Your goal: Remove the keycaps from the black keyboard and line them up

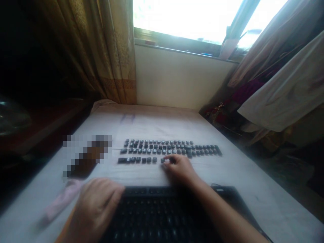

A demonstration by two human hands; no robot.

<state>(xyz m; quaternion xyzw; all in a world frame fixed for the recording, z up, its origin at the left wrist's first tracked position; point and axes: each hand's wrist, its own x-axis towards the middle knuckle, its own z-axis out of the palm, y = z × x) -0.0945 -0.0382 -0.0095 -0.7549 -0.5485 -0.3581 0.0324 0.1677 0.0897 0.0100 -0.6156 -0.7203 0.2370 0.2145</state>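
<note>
Reaching forward with the right hand (pixel 180 168) past the far edge of a flat black plastic keyboard base (pixel 162 216). Bunching its fingertips (pixel 170 161) together over one small pale-topped keycap (pixel 165 161), though not showing clearly whether pinching it or only touching it.

Laying the left hand (pixel 97 206) palm down on the keyboard base's near left corner, fingers bent loosely over the edge and motion-blurred, clasping nothing visible.

Keeping the loose dark plastic keycaps (pixel 169 147) lined up in three rows just beyond the keyboard base, with the single keycap sitting at the right end of the shortest, nearest row. Offering no readable legends on the caps or the base, all lettering being too small and blurred.

Leaving a soft pink cloth (pixel 63 199) lying just left of the left hand. Showing a dark oblong object (pixel 86 156), pixelated over, farther back on the left.

Trailing a thin black cable (pixel 218 185) off the keyboard base's far right corner.

Working on a table spread with a pale, faintly stained cover (pixel 253 189), pushed up against a cream wall (pixel 177 77). Taking in glaring light from a window (pixel 187 17) above. Hanging patterned golden-brown curtains (pixel 108 50) at the left and a white sheet of fabric (pixel 286 91) at the right, over a heap of red and gold cloth (pixel 227 111).
</note>
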